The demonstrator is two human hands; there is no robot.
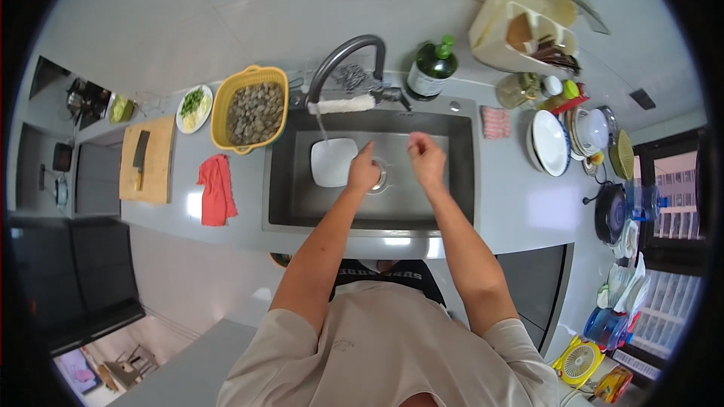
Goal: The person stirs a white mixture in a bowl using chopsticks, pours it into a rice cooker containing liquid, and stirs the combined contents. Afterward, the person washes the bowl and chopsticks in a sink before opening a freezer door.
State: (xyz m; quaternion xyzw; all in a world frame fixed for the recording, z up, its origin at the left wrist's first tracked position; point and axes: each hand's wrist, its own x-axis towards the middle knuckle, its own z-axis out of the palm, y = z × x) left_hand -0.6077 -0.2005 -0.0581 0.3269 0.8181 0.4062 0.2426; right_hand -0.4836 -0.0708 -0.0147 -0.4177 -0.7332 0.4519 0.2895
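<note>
A white square plate is in the left part of the steel sink, under a thin stream from the dark curved faucet. My left hand is at the plate's right edge, with its thumb raised; whether it grips the rim is not plain. Over the right part of the sink is my right hand, its fingers curled and fingertips close together; I cannot tell whether something small is between them. The round drain shows between my hands, partly behind the left one.
Left of the sink stand a yellow basket of shellfish, a plate of chopped greens, a red cloth and a cutting board bearing a cleaver. A green pump bottle, folded cloth and stacked bowls are rightward.
</note>
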